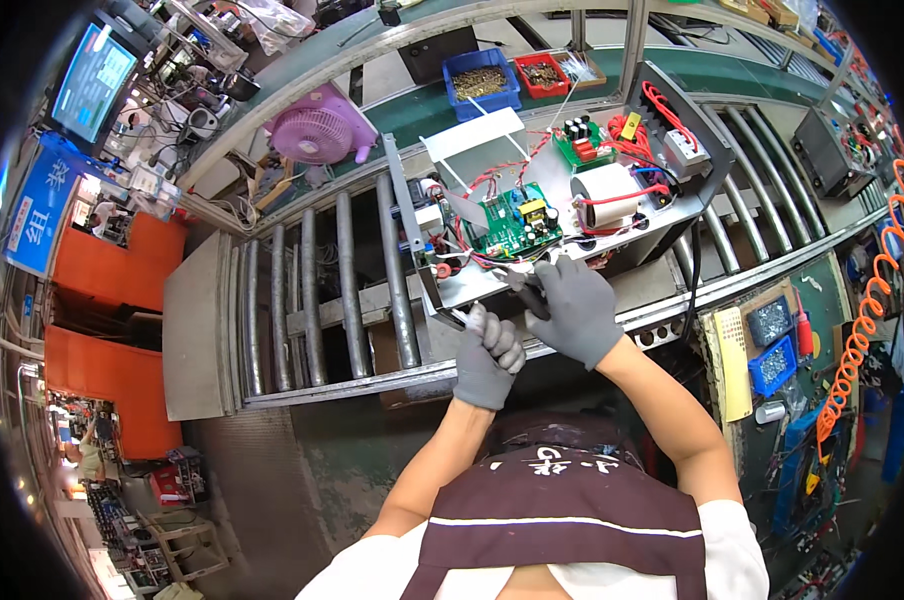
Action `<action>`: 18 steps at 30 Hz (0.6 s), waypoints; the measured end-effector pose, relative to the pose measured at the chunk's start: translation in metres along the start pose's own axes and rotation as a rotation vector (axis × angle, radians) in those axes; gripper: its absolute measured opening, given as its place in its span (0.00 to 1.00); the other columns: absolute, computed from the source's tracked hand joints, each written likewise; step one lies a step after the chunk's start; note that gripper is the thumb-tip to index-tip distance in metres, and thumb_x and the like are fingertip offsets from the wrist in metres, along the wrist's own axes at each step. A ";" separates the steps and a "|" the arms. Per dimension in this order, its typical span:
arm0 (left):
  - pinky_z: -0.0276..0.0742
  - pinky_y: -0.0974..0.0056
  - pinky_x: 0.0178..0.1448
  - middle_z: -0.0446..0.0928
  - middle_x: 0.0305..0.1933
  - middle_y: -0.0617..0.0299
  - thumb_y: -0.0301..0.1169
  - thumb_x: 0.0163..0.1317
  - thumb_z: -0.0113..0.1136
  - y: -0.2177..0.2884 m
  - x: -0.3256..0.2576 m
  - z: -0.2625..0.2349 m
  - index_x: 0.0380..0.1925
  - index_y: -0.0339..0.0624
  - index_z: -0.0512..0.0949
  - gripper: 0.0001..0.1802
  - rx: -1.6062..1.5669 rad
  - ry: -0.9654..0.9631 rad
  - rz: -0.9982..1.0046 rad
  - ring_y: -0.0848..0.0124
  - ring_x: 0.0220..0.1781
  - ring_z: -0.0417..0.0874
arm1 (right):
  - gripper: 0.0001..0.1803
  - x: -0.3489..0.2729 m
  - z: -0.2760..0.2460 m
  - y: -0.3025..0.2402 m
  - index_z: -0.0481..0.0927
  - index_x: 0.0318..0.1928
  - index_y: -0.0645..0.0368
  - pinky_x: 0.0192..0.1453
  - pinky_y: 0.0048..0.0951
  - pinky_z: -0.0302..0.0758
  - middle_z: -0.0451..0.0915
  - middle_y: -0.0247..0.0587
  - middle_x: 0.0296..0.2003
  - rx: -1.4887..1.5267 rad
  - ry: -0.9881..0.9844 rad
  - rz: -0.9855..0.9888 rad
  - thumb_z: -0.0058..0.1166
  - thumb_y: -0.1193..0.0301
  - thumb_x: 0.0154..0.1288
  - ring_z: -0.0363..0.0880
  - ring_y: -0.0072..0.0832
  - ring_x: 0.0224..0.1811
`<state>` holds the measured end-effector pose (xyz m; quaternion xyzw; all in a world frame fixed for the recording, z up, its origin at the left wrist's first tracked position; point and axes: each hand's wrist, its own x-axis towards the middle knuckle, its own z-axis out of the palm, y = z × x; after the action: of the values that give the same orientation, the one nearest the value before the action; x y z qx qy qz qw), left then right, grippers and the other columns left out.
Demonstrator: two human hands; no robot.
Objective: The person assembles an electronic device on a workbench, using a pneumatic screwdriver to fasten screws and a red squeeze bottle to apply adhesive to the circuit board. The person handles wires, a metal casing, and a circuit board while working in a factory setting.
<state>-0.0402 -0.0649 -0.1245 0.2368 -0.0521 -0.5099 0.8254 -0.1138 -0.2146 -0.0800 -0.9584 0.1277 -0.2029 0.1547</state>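
An opened electrical unit with a metal chassis [662,212] rests on the roller conveyor in front of me. Inside it are a green circuit board [512,228], a large white cylinder [609,196] and bundled red wires [632,142]. My right hand [577,310], in a grey glove, is closed at the chassis's near edge beside the green board; a dark, slim item shows at its fingertips, its kind unclear. Lower and to the left, my gloved left hand [489,358] is curled closed by the near left corner. A thin pale piece sticks out of it, too small to name.
Metal rollers [346,285] run to both sides of the unit. Behind it stand a blue bin [482,82] and a red bin [543,76] of small parts, plus a pink fan [317,135]. At right hang a coiled orange hose [852,350] and a side bench with blue trays [772,368].
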 end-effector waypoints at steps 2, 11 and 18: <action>0.48 0.70 0.17 0.50 0.13 0.70 0.51 0.69 0.36 0.019 0.002 0.017 0.12 0.50 0.53 0.28 -0.010 -0.008 0.038 0.76 0.13 0.51 | 0.25 0.017 -0.009 -0.019 0.70 0.40 0.56 0.35 0.38 0.73 0.70 0.43 0.32 -0.044 -0.010 0.002 0.62 0.62 0.40 0.74 0.39 0.35; 0.55 0.70 0.23 0.53 0.15 0.70 0.49 0.69 0.40 0.046 0.006 0.033 0.30 0.43 0.72 0.22 -0.035 0.266 0.073 0.77 0.18 0.54 | 0.20 0.038 -0.014 -0.037 0.71 0.39 0.59 0.36 0.34 0.77 0.73 0.43 0.35 -0.224 -0.218 0.039 0.61 0.64 0.46 0.76 0.36 0.38; 0.45 0.72 0.13 0.50 0.12 0.73 0.48 0.67 0.44 0.054 0.030 0.037 0.26 0.44 0.74 0.21 -0.152 0.067 -0.074 0.79 0.13 0.49 | 0.20 0.031 -0.002 -0.026 0.71 0.40 0.59 0.36 0.35 0.77 0.72 0.43 0.35 -0.304 -0.140 -0.066 0.60 0.68 0.46 0.76 0.36 0.38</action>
<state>0.0062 -0.0828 -0.0728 0.1920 0.0233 -0.5343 0.8229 -0.0823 -0.2011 -0.0582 -0.9862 0.1144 -0.1192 0.0099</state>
